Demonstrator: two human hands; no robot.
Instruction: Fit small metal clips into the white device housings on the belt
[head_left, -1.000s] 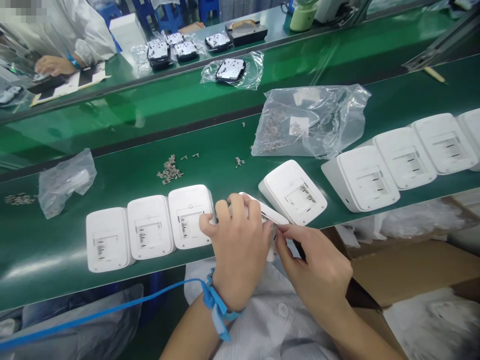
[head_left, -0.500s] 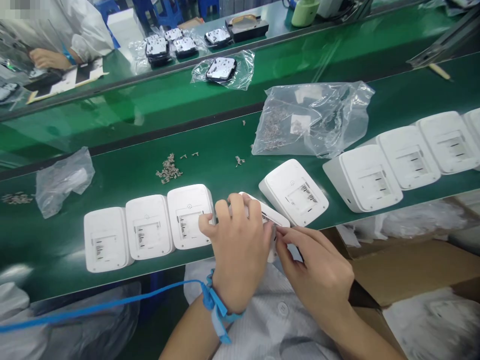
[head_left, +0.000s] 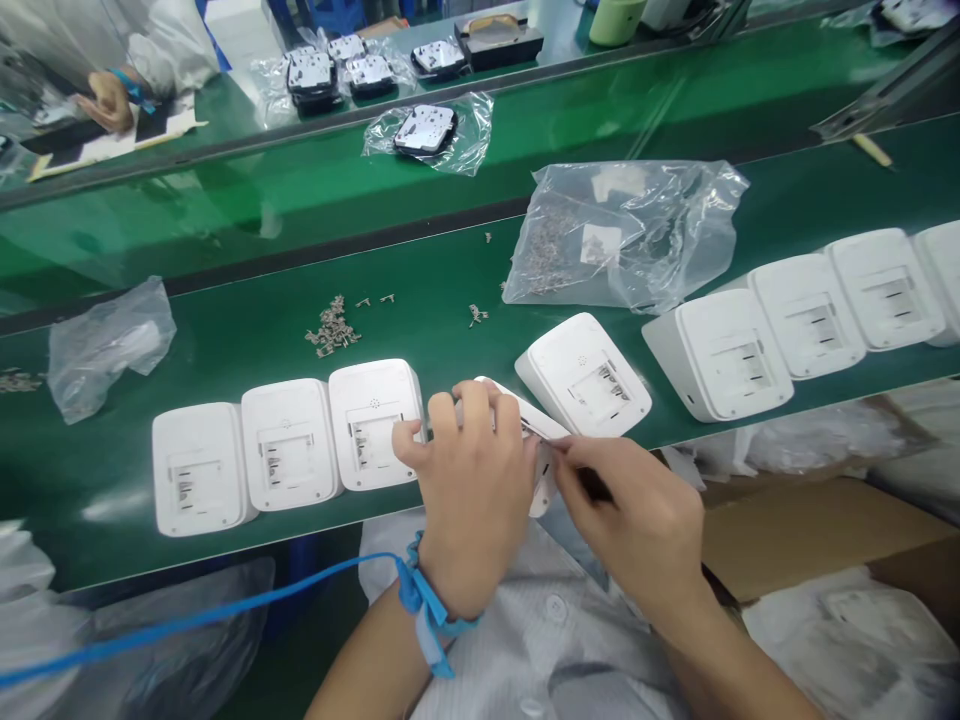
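Observation:
A white plastic housing (head_left: 544, 492) is tilted up at the front edge of the green bench. My left hand (head_left: 476, 500), wearing a blue wrist strap with a cord, is wrapped over it and covers most of it. Thumb and fingertips of my right hand (head_left: 637, 520) are pinched at the housing's right side; whatever small piece is between them cannot be made out. Left of my hands stands a white housing with an open battery compartment (head_left: 375, 425), and another such housing (head_left: 583, 375) sits turned at the right. Small metal contact pieces (head_left: 331, 326) lie heaped behind.
Clear bags lie at right (head_left: 622, 240) and left (head_left: 112, 350). More housings line the bench at right (head_left: 735, 355) and left (head_left: 199, 468). A wrapped black-and-silver part (head_left: 425, 130) lies on the green strip behind. Below right is a cardboard box (head_left: 817, 535). Across sits a co-worker's hand (head_left: 109, 100).
The view has shifted slightly. The wrapped part on the green strip has moved a little left. My right fingers remain pinched at the housing. The co-worker's hand has changed pose.

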